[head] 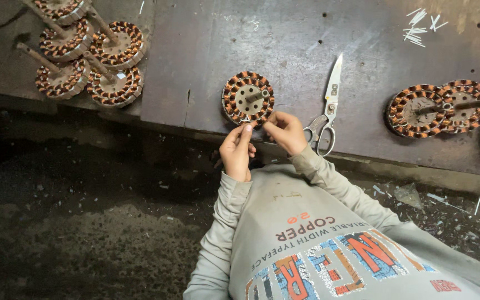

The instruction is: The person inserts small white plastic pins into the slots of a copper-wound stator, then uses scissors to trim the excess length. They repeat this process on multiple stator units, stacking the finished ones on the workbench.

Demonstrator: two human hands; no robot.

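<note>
A round motor stator (247, 98) wound with copper coils, a short shaft standing from its centre, lies near the front edge of a dark worktable (284, 50). My left hand (236, 150) pinches something thin at the stator's near rim. My right hand (286, 131) is beside it, fingers curled together at the same spot on the rim. What the fingertips hold is too small to tell, perhaps a wire end. Both hands touch or nearly touch the stator's lower edge.
Scissors (326, 111) lie open-handled just right of my right hand. Two more stators (439, 108) sit at the table's right, several others (87, 53) at the upper left. White slivers (418, 28) lie at the far right. The floor (84, 222) below is dark and littered.
</note>
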